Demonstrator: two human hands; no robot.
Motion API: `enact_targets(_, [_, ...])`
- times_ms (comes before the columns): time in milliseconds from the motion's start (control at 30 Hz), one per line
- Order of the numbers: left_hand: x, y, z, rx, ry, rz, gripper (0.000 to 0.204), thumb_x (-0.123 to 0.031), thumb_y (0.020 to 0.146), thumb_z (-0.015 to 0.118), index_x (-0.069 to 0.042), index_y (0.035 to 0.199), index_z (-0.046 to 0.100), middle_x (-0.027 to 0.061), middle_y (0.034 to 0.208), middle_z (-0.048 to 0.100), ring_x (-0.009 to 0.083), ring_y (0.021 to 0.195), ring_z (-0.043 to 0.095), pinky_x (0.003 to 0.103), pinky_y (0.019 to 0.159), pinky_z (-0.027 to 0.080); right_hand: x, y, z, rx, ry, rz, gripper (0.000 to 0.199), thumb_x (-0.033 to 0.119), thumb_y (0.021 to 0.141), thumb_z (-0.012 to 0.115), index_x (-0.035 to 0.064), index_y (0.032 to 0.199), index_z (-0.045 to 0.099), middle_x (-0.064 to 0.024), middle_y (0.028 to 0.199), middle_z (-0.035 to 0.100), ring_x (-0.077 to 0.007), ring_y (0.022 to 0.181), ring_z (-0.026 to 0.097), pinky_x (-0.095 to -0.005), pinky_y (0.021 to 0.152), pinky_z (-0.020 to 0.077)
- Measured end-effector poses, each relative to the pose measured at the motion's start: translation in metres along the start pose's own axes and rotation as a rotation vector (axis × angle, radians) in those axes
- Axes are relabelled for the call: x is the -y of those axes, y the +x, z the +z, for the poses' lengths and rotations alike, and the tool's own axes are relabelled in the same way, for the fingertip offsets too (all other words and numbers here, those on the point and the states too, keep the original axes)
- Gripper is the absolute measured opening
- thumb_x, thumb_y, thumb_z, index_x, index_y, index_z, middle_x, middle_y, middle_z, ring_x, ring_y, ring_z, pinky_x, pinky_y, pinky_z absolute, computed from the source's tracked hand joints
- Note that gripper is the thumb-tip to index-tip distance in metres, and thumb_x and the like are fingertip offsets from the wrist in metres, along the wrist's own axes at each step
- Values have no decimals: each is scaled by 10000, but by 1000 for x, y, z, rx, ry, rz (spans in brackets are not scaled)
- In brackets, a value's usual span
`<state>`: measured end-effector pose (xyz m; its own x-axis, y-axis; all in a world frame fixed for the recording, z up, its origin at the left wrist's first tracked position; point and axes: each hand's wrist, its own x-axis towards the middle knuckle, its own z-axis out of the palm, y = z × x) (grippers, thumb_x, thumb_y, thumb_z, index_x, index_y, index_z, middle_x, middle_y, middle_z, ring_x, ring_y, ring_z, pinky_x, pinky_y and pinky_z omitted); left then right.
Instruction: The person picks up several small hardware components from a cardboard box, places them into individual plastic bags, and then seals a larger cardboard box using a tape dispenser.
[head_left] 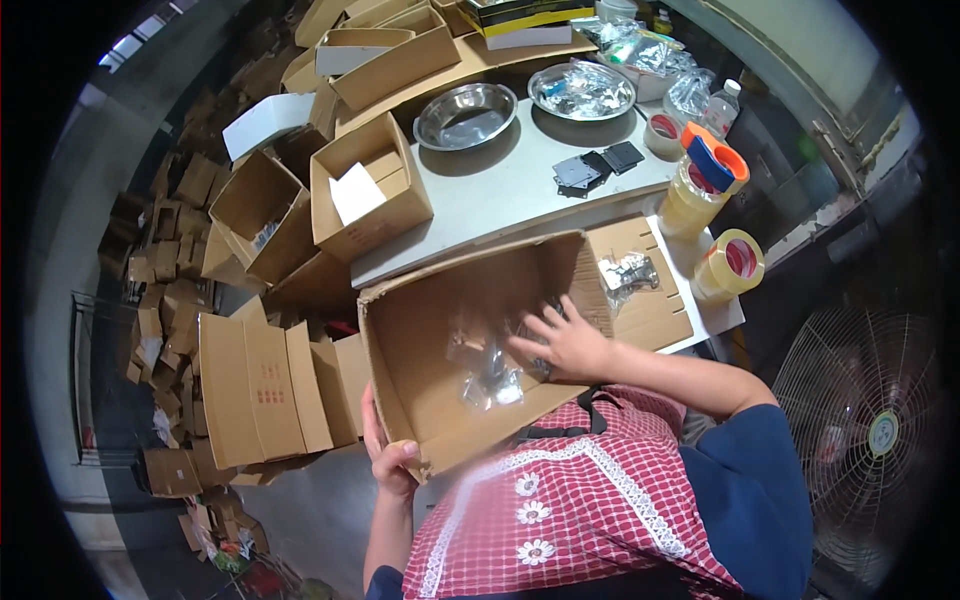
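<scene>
Plastic bags (492,385): small loose cluster, clear, shiny and crinkled, partly blurred, what they hold too indistinct to name; lying on the floor of the open cardboard box (415,390), just left of the right hand (565,345), the nearer of the two; cluster's long axis slants from far left to near right. Right hand: inside the box, fingers spread, nothing clearly gripped; contact with the bags cannot be told. Left hand (392,455): closed on the box's near left corner, apart from the bags
</scene>
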<state>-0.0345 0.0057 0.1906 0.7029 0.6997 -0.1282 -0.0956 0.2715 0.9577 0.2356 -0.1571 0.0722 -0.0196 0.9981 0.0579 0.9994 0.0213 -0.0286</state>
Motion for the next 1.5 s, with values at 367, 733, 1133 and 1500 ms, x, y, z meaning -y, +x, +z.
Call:
enact_targets(367, [9,-22,-7,-178,59,-15,1013,-89,581,649,18,1511,262,180,1395,479,296,1277,509,364,1081,413,22,11,51,8,719,68,334,171,750,686,104,1064,594,-150,953,632,-370,884,638,-489,734,527])
enact_targets(733, [9,-38,-24,-251,-12,60,933,-115,649,661,32,1493,294,182,1378,488,287,1243,530,371,1051,439,-68,-21,-45,-529,909,342,176,52,659,646,36,774,513,-48,704,528,-157,667,533,-284,602,416])
enact_targets(1133, [0,-35,-11,-246,56,49,971,-97,623,659,14,1507,274,180,1385,484,293,1263,525,374,1077,425,-62,-14,-15,-217,120,500,731,169,750,774,112,1408,463,-250,1455,383,-447,1176,521,-459,1023,475])
enact_targets(1500, [-7,-32,-11,-207,141,1,1058,-104,570,710,-12,1521,257,162,1334,507,285,1221,543,366,1051,431,3,71,45,-120,577,311,266,62,764,630,-20,1008,562,-214,948,616,-402,907,636,-468,776,539])
